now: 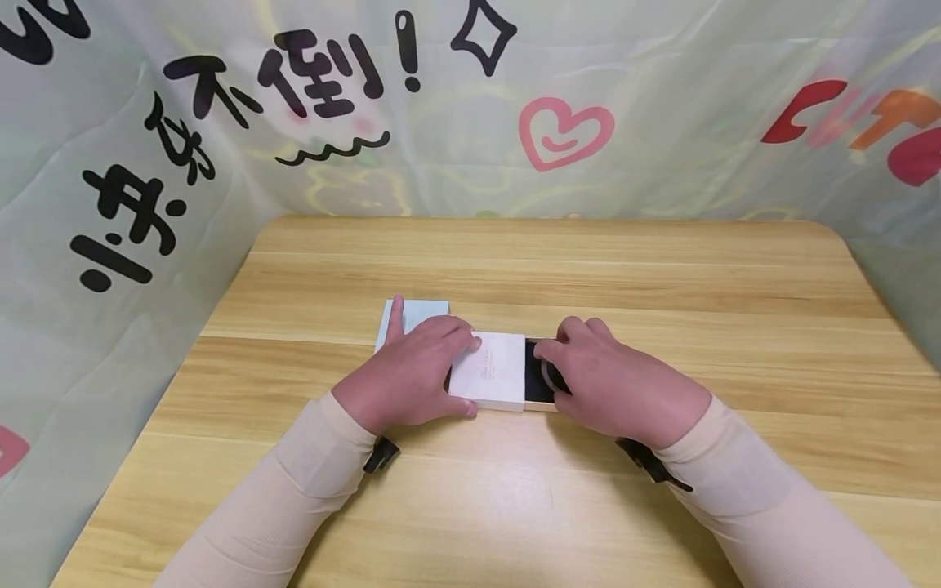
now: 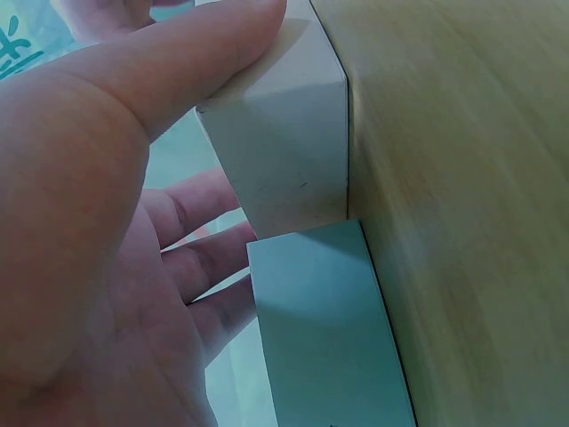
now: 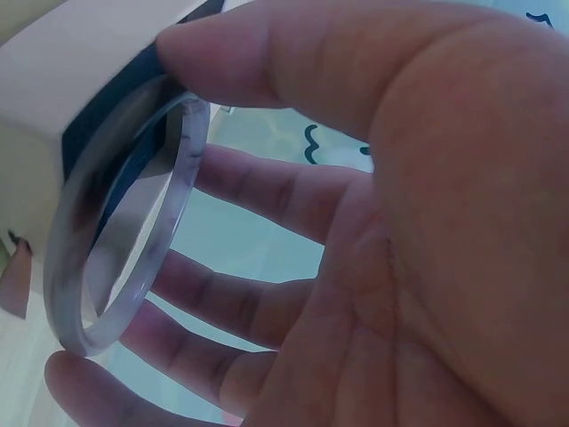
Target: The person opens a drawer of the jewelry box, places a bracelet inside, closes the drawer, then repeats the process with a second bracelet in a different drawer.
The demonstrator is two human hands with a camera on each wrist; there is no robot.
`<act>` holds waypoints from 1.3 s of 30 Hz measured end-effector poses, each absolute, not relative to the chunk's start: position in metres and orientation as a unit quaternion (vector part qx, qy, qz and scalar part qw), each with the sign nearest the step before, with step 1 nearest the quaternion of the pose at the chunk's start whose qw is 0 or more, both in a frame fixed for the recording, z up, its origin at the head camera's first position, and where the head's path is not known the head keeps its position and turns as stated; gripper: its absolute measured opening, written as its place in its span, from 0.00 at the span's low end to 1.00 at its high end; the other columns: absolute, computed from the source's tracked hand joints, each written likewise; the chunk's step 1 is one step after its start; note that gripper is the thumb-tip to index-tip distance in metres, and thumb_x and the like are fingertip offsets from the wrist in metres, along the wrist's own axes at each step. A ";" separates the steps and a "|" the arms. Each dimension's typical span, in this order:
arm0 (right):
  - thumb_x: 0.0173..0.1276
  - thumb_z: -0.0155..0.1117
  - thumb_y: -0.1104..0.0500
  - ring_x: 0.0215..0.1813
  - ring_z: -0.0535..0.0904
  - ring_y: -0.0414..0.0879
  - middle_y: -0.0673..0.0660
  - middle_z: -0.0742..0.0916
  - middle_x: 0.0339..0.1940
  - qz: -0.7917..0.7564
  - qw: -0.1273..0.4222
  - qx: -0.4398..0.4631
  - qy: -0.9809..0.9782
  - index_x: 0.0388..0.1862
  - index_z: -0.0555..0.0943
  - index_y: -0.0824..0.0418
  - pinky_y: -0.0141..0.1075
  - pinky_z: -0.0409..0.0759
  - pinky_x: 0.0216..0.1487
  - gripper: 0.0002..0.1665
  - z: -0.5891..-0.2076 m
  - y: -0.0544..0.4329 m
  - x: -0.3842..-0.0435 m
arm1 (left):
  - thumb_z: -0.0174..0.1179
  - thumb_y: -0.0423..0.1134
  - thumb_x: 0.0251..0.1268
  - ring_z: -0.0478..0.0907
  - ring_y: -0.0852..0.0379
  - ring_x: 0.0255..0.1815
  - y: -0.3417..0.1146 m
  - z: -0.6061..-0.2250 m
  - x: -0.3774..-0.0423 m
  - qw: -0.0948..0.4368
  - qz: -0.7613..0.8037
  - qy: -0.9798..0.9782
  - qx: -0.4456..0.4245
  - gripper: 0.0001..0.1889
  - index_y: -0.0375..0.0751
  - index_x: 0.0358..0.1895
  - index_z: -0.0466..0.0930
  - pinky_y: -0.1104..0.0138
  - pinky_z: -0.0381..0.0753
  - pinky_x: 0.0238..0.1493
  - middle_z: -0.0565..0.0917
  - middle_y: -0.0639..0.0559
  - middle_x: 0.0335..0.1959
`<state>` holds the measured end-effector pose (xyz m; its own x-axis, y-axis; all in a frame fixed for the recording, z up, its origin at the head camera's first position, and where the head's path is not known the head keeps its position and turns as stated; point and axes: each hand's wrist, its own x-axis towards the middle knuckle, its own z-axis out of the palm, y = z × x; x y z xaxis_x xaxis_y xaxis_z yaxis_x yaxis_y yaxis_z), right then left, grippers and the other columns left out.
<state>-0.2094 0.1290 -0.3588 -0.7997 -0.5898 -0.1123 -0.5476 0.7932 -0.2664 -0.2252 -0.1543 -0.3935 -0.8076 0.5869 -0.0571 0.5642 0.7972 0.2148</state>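
Observation:
A white slide-out box [image 1: 487, 371] with small print on its top lies on the table. My left hand [image 1: 412, 371] grips it, thumb along the near side [image 2: 271, 133] and fingers across the far side, index fingertip on top. From the right end of the sleeve shows a black-lined inner tray [image 1: 539, 384]. My right hand [image 1: 613, 380] is over that tray, holding a translucent grey-white bangle [image 3: 67, 276] between thumb and fingers. In the right wrist view the bangle is tilted beside the tray's black lining. Part of the tray is hidden under the right hand.
A pale blue flat box [image 1: 426, 310] lies behind and left of the left hand, its end close to the white box [image 2: 320, 320]. The wooden table [image 1: 515, 261] backs onto a printed cloth [image 1: 662, 122] with lettering and a heart.

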 end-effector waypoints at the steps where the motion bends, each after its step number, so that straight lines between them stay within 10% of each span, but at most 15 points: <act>1: 0.73 0.74 0.61 0.53 0.75 0.62 0.63 0.80 0.53 -0.110 0.096 -0.303 0.942 0.61 0.85 0.59 0.50 0.86 0.47 0.19 -0.359 0.128 -0.210 | 0.79 0.65 0.61 0.68 0.53 0.80 -0.154 -0.394 -0.225 0.061 0.094 0.946 0.304 0.43 0.49 0.76 0.79 0.22 0.25 0.79 0.76 0.55 0.75; 39: 0.67 0.74 0.62 0.47 0.73 0.57 0.59 0.80 0.44 -0.080 0.067 -0.316 0.943 0.55 0.80 0.67 0.46 0.83 0.43 0.20 -0.368 0.110 -0.218 | 0.80 0.64 0.61 0.68 0.54 0.79 -0.154 -0.394 -0.225 0.060 0.096 0.945 0.306 0.43 0.48 0.75 0.79 0.21 0.27 0.78 0.76 0.55 0.75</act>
<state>-0.2178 0.1099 -0.3682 -0.7911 -0.6068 -0.0765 -0.5855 0.7875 -0.1924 -0.2255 -0.1540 -0.3936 -0.8059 0.5895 -0.0555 0.5662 0.7947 0.2190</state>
